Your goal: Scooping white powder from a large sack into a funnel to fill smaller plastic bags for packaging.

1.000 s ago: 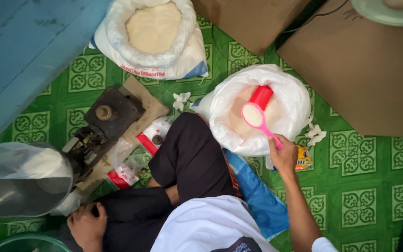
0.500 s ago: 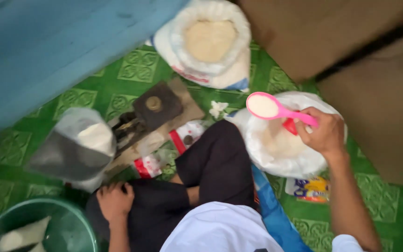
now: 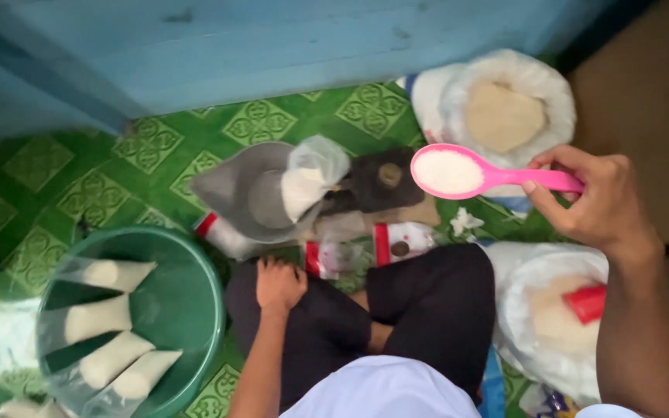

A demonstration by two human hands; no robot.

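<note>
Right hand [image 3: 602, 203] pinches a pink scoop [image 3: 474, 173] at right centre, hanging over open floor; left hand [image 3: 279, 285], loosely curled and empty, rests on the knee.

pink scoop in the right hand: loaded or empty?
Loaded. The pink scoop carries a level mound of white grains in its bowl, held by its handle in the right hand above the floor.

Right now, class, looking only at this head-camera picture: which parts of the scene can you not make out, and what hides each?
- Scale dial: hidden by the bag on the pan.
- Red scoop: mostly behind the right hand's forearm.
- Green basin: cut off by the bottom edge, veiled by clear plastic.
- Left hand palm: pressed on the knee, unseen.
- Pink spoon handle end: inside the grip.
</note>
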